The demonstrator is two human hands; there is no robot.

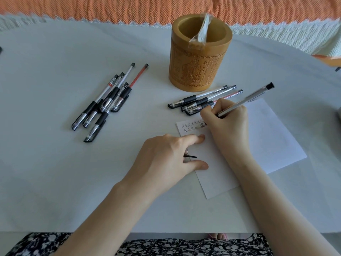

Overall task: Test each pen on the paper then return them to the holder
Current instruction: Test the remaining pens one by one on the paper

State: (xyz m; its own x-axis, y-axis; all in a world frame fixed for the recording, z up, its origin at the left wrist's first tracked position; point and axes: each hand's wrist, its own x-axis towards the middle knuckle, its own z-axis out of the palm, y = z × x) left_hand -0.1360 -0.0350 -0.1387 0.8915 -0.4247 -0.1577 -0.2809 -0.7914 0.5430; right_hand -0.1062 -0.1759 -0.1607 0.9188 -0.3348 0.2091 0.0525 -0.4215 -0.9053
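Observation:
My right hand (226, 120) grips a clear pen (248, 99) with its tip down on the white paper (267, 137), at the end of two rows of small written marks (191, 126). My left hand (168, 157) rests on the paper's left edge, fingers pressing it flat, with a black pen cap (191, 156) held between the fingers. Three capped pens (203, 100) lie just beyond my right hand. Several more pens (108, 100) lie in a loose pile to the left. The carved bamboo holder (199, 67) stands upright behind the paper.
A plastic-wrapped item (200, 32) leans inside the holder. The white table (55, 163) ends at the near edge above my patterned clothing (166, 246). Orange fabric (110, 6) with a lace border lies beyond the table's far edge.

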